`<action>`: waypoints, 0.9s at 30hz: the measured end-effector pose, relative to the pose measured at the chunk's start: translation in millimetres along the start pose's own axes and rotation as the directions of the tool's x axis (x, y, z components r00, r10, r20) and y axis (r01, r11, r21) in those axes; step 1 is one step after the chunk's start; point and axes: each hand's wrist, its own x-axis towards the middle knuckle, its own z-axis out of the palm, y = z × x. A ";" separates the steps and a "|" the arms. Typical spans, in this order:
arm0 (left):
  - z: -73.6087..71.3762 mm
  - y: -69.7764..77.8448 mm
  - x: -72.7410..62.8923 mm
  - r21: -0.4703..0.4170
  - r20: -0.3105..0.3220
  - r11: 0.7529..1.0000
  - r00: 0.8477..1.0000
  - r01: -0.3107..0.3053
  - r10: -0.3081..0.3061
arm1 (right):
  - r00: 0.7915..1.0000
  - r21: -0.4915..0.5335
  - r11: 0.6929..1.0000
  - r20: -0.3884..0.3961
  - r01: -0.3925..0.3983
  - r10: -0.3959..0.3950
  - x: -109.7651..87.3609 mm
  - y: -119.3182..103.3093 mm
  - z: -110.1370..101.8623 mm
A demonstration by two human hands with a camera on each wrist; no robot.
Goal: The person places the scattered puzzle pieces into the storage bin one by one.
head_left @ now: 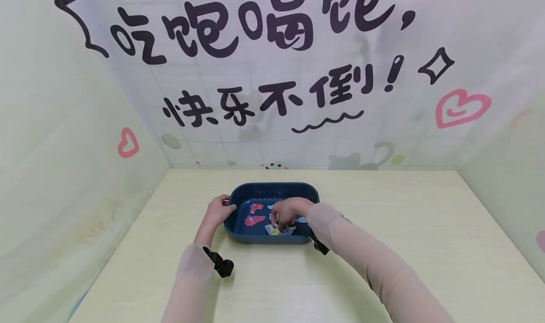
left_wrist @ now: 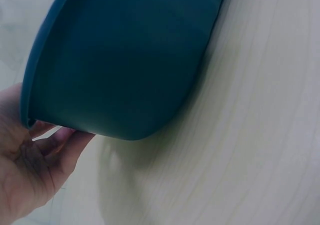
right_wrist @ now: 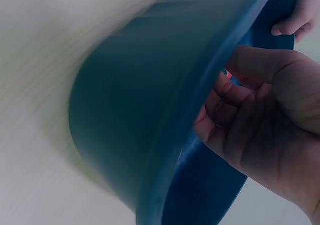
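A dark blue plastic basin (head_left: pixel 272 239) with rounded corners stands on the table. My left hand (head_left: pixel 219 210) grips its left rim, thumb over the edge and fingers along the outer wall (left_wrist: pixel 120 65). Inside the basin, my right hand (head_left: pixel 287 212) reaches down with curled fingers and pinches at a yellow and pale blue paper cutout (head_left: pixel 286 231) near the front wall. In the right wrist view, the rim hides the fingertips of the right hand (right_wrist: pixel 270 115). A pink-red cutout (head_left: pixel 254 220) and a smaller red cutout (head_left: pixel 256 207) lie on the basin floor to the left.
The pale wood-grain table (head_left: pixel 404 209) extends on both sides of the basin. A white printed curtain (head_left: pixel 264 143) with black lettering hangs behind it, and pale curtains flank both sides. Black wrist cameras (head_left: pixel 223 266) sit at the cuffs of the beige sleeves.
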 end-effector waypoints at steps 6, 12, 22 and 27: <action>-0.7 -0.2 -0.8 -0.003 0.000 1.000 1.000 -0.003 0.003 | 0.999 0.046 0.999 -0.043 0.004 -0.002 -1.6 0.9 -1.1; -0.6 -1.0 -2.1 0.003 -0.007 1.000 1.000 -0.014 0.014 | 0.997 0.089 0.996 -0.081 0.027 -0.020 -5.7 5.4 -5.0; -0.3 -2.9 1.8 0.003 0.001 1.000 1.000 -0.023 0.023 | 0.979 0.133 0.986 -0.190 0.102 -0.075 -25.2 24.3 -12.3; -0.5 -4.0 2.2 0.013 -0.009 0.999 0.999 -0.039 0.039 | 0.967 0.134 0.984 -0.240 0.122 -0.087 -37.7 34.7 -17.3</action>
